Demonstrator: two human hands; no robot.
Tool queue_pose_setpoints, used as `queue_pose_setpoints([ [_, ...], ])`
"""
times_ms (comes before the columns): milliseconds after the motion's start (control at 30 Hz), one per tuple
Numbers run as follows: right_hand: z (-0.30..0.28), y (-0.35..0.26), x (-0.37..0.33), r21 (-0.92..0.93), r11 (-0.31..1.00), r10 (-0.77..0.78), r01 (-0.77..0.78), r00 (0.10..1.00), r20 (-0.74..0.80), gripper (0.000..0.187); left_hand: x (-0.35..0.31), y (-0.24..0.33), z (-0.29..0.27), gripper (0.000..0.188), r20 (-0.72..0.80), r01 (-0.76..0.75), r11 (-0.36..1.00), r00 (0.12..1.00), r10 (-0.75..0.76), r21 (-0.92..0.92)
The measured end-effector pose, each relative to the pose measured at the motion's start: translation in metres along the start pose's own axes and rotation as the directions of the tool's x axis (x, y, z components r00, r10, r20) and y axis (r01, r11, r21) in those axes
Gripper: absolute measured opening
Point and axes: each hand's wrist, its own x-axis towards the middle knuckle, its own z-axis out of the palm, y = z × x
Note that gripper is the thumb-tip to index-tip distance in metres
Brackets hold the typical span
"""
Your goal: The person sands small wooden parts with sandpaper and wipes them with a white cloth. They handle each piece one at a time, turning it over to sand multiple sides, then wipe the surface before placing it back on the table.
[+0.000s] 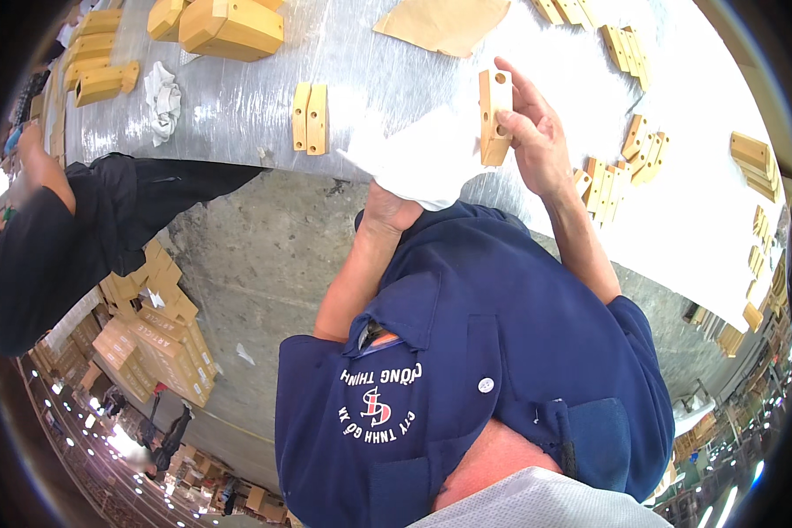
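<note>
My right hand (541, 141) grips a light wooden block (489, 113) with round holes, its thumb across the face and its fingers behind. The block is tilted nearly upright, over the table's near edge. Beside it on the left, my left hand (391, 209) is wrapped in a bunched white cloth (427, 158); the cloth hides most of its fingers. The cloth lies close to the block's left side; whether they touch I cannot tell. Left of the cloth, two narrow wooden pieces (310, 119) with holes lie side by side on the plastic-covered table (238, 106).
Wooden blocks (603, 189) lie in groups to the right, with larger blocks (231, 31) at the far left. A crumpled white cloth (162, 104) and brown paper (444, 25) rest on the table. A person in dark clothes (62, 238) stands left, near cardboard boxes (163, 352).
</note>
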Motion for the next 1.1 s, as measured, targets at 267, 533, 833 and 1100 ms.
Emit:
queue_pose_setpoints([
  [267, 0.007, 0.019, -0.009, -0.029, 0.999, -0.042, 0.045, 0.995, 0.091, 0.048, 0.021, -0.013, 0.091, 0.047, 0.504, -0.459, -0.38, 0.864, 0.021, 0.803],
  [533, 0.015, 0.049, -0.022, 0.231, 0.934, 0.286, -0.273, 0.958, -0.026, 0.024, 0.111, 0.025, 0.035, 0.036, 0.37, -0.329, -0.171, 0.851, 0.371, 0.929],
  [833, 0.013, -0.002, 0.005, 0.398, 0.899, 0.232, -0.181, 0.969, -0.084, 0.04, 0.059, 0.029, 0.056, 0.037, 0.291, -0.273, -0.101, 0.887, 0.359, 0.957],
  [1100, 0.028, -0.01, 0.009, 0.06, 0.995, 0.09, -0.084, 0.991, -0.096, 0.036, 0.048, 0.024, 0.079, 0.036, 0.315, -0.285, -0.169, 0.93, 0.189, 0.943],
])
